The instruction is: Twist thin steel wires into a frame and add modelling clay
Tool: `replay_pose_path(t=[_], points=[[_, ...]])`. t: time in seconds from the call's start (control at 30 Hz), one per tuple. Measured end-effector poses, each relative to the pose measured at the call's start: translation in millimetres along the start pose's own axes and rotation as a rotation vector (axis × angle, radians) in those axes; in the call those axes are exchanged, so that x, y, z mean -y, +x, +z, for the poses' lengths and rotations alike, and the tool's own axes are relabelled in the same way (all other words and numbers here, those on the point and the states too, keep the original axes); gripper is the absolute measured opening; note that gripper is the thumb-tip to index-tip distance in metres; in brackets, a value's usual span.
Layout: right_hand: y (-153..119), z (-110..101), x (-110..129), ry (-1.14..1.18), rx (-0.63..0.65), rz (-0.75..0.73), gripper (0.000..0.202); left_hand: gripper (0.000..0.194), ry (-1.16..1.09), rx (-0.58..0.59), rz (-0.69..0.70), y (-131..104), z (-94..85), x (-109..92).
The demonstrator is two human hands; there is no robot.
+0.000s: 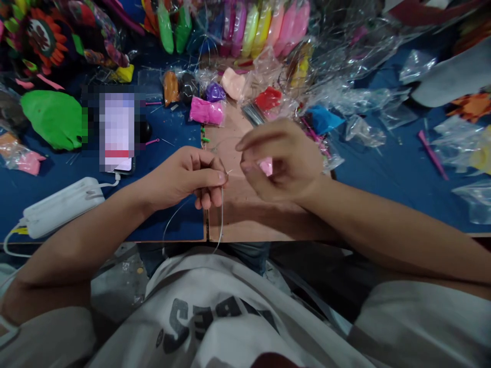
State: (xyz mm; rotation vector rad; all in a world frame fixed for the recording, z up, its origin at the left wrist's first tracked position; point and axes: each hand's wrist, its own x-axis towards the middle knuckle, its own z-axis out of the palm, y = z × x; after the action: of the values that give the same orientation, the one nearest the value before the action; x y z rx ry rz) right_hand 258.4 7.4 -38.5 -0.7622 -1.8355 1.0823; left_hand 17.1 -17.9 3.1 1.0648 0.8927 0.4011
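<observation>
Near the middle of the table, my left hand [199, 176] pinches a thin pale wire [222, 217] between thumb and forefinger. The wire hangs in a loop below the fingers, towards the table's front edge, and a short tip of it shows at the fingertips. Just to the right, my right hand [282, 161] is raised, slightly blurred, its thumb and forefinger apart with nothing visible between them. A bit of pink material [266, 166] shows behind that hand's fingers.
A lit phone [118, 128] and a white power bank [63, 207] with a cable lie left, near a green clay lump [56, 120]. Bagged clay, including a magenta pack [207, 111] and a blue lump [325, 120], lines the back. A purple stick [432, 154] lies right.
</observation>
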Motion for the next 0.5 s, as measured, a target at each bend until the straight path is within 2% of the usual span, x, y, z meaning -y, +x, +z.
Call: replay_pose_path(t=[0.03,0.07,0.17,0.2,0.27,0.43,0.5], points=[[0.0,2.5,3.7,0.092,-0.034,0.040,0.025,0.016,0.053,-0.020,0.025,-1.1,-0.2,-1.1],[0.4,4.8,6.3,0.205,0.017,0.117,0.032,0.015,0.109,-0.039,0.048,-2.0,-0.3,-1.9],[2.8,9.8,9.1,0.424,0.325,0.311,0.047,0.011,0.254,-0.091,0.100,-3.6,0.6,-1.5],[3.4,10.9,9.3,0.454,0.389,0.341,0.048,0.010,0.297,-0.102,0.117,-3.7,1.1,-0.7],[3.3,12.4,9.9,0.479,0.418,0.360,0.047,0.011,0.391,-0.125,0.154,-3.8,2.3,1.4],[0.7,14.1,12.4,0.501,0.393,0.440,0.039,0.018,0.625,-0.251,0.304,-3.4,4.9,4.8],[0.7,14.7,11.4,0.503,0.385,0.429,0.036,0.017,0.672,-0.285,0.337,-3.4,5.8,4.2]])
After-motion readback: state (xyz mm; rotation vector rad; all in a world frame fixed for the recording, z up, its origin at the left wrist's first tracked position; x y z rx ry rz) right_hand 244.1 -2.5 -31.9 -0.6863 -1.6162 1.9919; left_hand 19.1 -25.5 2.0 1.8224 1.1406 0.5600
